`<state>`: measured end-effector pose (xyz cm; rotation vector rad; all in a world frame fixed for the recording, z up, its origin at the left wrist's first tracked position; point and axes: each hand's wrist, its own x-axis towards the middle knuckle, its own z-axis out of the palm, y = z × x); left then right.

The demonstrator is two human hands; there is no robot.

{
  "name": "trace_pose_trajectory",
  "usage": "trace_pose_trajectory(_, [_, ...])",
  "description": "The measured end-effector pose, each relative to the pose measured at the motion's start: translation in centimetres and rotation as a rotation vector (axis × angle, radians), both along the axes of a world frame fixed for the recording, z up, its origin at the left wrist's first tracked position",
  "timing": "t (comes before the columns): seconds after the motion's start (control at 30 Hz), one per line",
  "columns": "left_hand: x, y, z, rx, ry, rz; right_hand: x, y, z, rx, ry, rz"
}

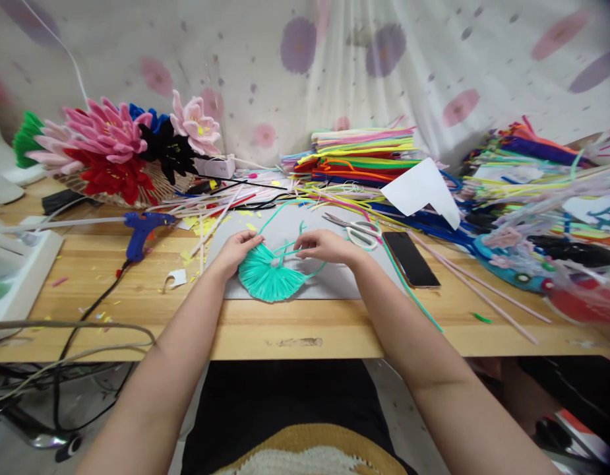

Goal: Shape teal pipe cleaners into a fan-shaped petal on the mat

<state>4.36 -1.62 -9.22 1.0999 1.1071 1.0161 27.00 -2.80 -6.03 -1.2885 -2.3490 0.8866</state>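
Though handheld, fan [272, 284] at mat edge [334, 294]

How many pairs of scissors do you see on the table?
1. The scissors lie just beyond the right hand, left of the phone. More might be hidden under the fuzzy sticks.

Holding a turquoise fan [269, 284] by its edge at ten o'clock with the left hand [242, 247], pinching a turquoise strand [289, 253] at the fan's two o'clock with the right hand [318, 245], and working over a grey mat [339, 287]. Counting from the fan, having bundled stems [364, 152] lying at one, scissors [349, 226] at two, a black phone [412, 259] at three, a blue glue gun [137, 234] between nine and ten, and fuzzy flowers [114, 138] at ten.
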Motion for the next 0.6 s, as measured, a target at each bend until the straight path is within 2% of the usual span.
trace_pose_trajectory(0.17, [0.5,-0.1,-0.4,0.086,0.082,0.035,0.3,1.1,3.2,-0.046,-0.273,0.069])
trace_pose_trajectory(0.27, [0.6,0.1,-1.0,0.174,0.144,0.076,-0.2,1.5,5.1,0.013,-0.363,0.088])
trace_pose_trajectory(0.37, [0.6,0.4,-1.6,0.227,0.189,0.105,-0.8,1.8,6.7,0.122,-0.347,0.064])
trace_pose_trajectory(0.47, [0.5,0.6,-1.9,0.252,0.229,0.112,-1.5,2.3,7.2,0.24,-0.314,0.082])
trace_pose_trajectory(0.6, [0.3,0.7,-2.1,0.28,0.293,0.1,-2.6,3.0,6.8,0.371,-0.332,0.088])
